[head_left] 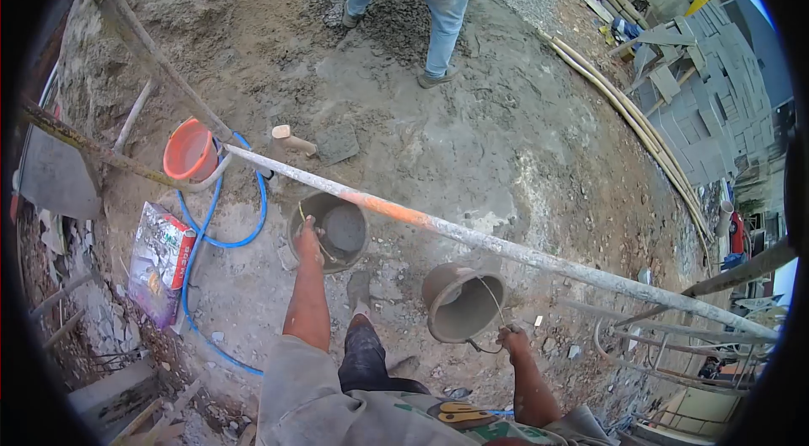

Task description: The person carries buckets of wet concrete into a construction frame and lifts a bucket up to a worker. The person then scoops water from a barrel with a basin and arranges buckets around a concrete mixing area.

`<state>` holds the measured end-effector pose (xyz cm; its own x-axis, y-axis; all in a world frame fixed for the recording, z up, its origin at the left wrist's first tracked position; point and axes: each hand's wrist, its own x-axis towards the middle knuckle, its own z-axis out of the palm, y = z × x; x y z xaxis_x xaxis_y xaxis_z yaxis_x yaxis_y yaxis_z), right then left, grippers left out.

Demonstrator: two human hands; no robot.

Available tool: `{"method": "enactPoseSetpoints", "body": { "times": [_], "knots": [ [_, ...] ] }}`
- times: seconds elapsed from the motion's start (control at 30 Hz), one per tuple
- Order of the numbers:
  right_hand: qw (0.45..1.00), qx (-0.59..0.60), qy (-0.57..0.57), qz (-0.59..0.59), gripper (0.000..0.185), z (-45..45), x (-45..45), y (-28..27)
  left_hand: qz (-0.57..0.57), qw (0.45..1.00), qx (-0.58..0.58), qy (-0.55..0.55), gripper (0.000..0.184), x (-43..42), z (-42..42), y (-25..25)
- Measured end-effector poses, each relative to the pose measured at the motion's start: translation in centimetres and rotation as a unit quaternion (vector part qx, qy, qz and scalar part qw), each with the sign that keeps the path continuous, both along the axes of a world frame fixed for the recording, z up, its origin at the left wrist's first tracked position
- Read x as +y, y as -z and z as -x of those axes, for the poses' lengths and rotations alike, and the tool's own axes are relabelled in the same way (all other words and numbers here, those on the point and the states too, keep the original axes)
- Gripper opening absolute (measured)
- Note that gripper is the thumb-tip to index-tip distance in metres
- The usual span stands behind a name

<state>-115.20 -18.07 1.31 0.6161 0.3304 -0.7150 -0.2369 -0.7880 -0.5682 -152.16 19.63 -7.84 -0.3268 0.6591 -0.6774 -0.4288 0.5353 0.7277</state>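
Head view, left bucket: this one [345, 258] stands or hangs just left of centre, its round mouth facing up at me. Its axis runs nearly along my line of sight; I cannot tell whether its base bears on the ground.
Left hand: my fingers [309, 235] are closed round its thin handle [302, 212] at the bucket's 9 o'clock side, probably to take the weight while keeping the mouth upward.
Right bucket: at the left bucket's 4 o'clock, apart from it, this one [438, 282] lies tipped. Its mouth points to 4 o'clock and its base to 10, which is also its long axis.
Right hand: my grip [512, 343] is narrow, wrapped on the wire handle [497, 301] beyond the mouth; a pull from that side would explain the tilt.
Metal bar: a paint-marked bar [497, 247] slants from 10 to 4 o'clock, crossing in front of the left bucket's upper rim.
Around the left bucket: a wooden-handled tool [337, 144] lies at 12, the orange bucket [190, 151] sits at 10, the blue hose [264, 214] loops at 9, and a printed sack [156, 265] lies between 8 and 9.
Co-worker: farther off, between 12 and 1, a person [442, 4] stands on grey, wet-looking ground [404, 130].
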Motion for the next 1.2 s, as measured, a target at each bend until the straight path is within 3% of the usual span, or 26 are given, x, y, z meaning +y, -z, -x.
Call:
{"method": "enactPoseSetpoints", "body": {
  "times": [0.13,0.23,0.33,0.47,0.73,0.77,0.83,1.07,1.2],
  "knots": [
    [0.998,-0.047,0.04,0.021,0.014,-0.7,-9.0,-2.7,-0.029,0.998,-0.024,0.054,0.027,-6.5,-4.3,-5.4],
    [0.99,-0.04,0.125,-0.043,0.016,-0.5,-17.7,-4.2,-0.038,0.996,-0.009,0.084,0.027,-11.9,-8.4,-10.0],
    [0.975,-0.009,0.22,0.033,0.017,-0.7,-25.9,-7.0,-0.035,0.992,-0.006,0.121,0.024,-17.5,-11.3,-14.1],
    [0.921,0.041,0.384,-0.048,0.016,-0.2,-37.0,-7.8,-0.035,0.981,-0.016,0.188,0.022,-22.9,-15.4,-15.4],
    [0.763,0.011,0.628,-0.153,0.014,2.8,-51.6,-10.4,0.042,0.917,0.016,0.396,0.022,-34.0,-27.0,-16.6],
    [0.738,-0.004,0.654,-0.167,0.014,3.0,-53.5,-10.3,0.035,0.91,0.002,0.413,0.028,-33.9,-28.3,-12.8],
    [0.69,-0.047,0.705,-0.157,0.014,2.8,-56.9,-10.7,0.049,0.882,0.021,0.469,0.03,-37.4,-31.7,-11.8],
    [0.47,-0.138,0.836,-0.246,0.015,2.0,-69.1,-12.2,0.097,0.742,0.045,0.662,0.031,-51.1,-46.9,-10.1],
    [0.423,-0.174,0.858,-0.233,0.013,1.0,-71.6,-15.4,0.085,0.647,0.012,0.758,0.03,-60.4,-54.7,-9.6]
  ]
}}
